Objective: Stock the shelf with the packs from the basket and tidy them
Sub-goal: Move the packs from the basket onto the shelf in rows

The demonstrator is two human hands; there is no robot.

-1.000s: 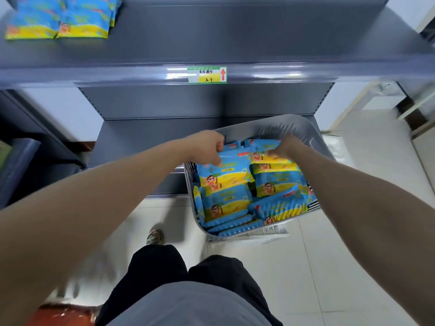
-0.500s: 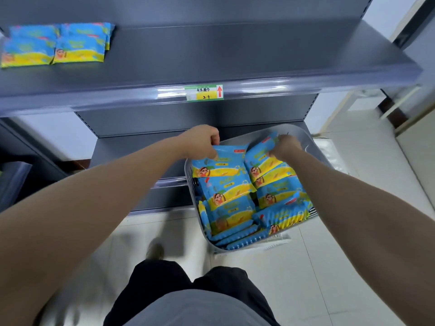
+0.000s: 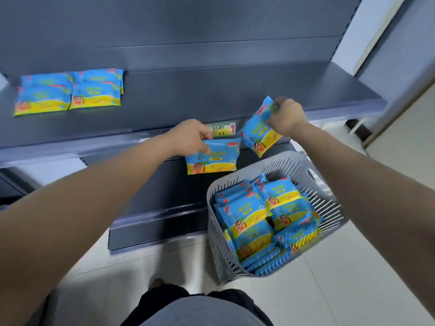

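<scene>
Left hand (image 3: 191, 137) and right hand (image 3: 286, 116) each grip 1 pack.

1. The dark grey metal shelf board (image 3: 211, 97) lies bare from its middle to its right end; a hand can pass there freely.
2. At the board's left end, flat blue-and-yellow packs (image 3: 68, 91) lie side by side, touching, filling that corner.
3. The shelf's front lip, carrying a small green-and-yellow price tag (image 3: 223, 130), stands between the raised hands and the board.
4. The left hand (image 3: 188, 137) and right hand (image 3: 286, 116), each gripping a blue-and-yellow pack, occupy the air before the lip.
5. The grey slotted plastic basket (image 3: 329, 203), packed nearly full, blocks the lower right.
</scene>
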